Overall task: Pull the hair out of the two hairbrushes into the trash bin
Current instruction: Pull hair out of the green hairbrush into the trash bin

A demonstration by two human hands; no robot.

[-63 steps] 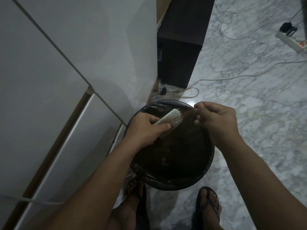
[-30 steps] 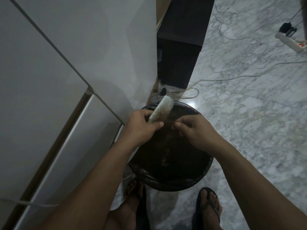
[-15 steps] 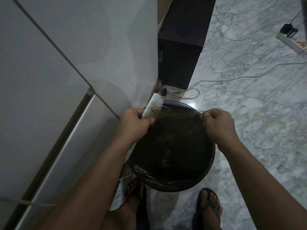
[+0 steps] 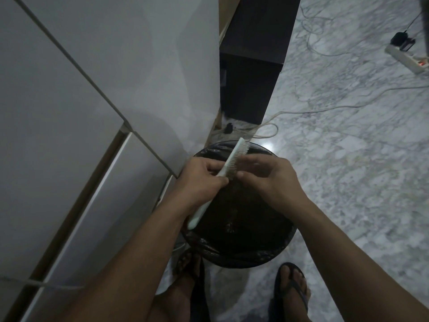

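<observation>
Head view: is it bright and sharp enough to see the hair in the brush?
Head view: dim; the hairbrush shows pale against the black-lined trash bin, but hair strands barely resolve; floor glare beyond the bin; wide-angle bending at the edges.

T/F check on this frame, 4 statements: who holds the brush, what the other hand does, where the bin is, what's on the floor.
1. The left hand holds the white hairbrush. True.
2. The right hand hangs away from the brush. False: its fingertips are at the bristles.
3. The brush is held over the black-lined trash bin. True.
4. The power strip lies inside the bin. False: it lies on the marble floor, far right.
</observation>
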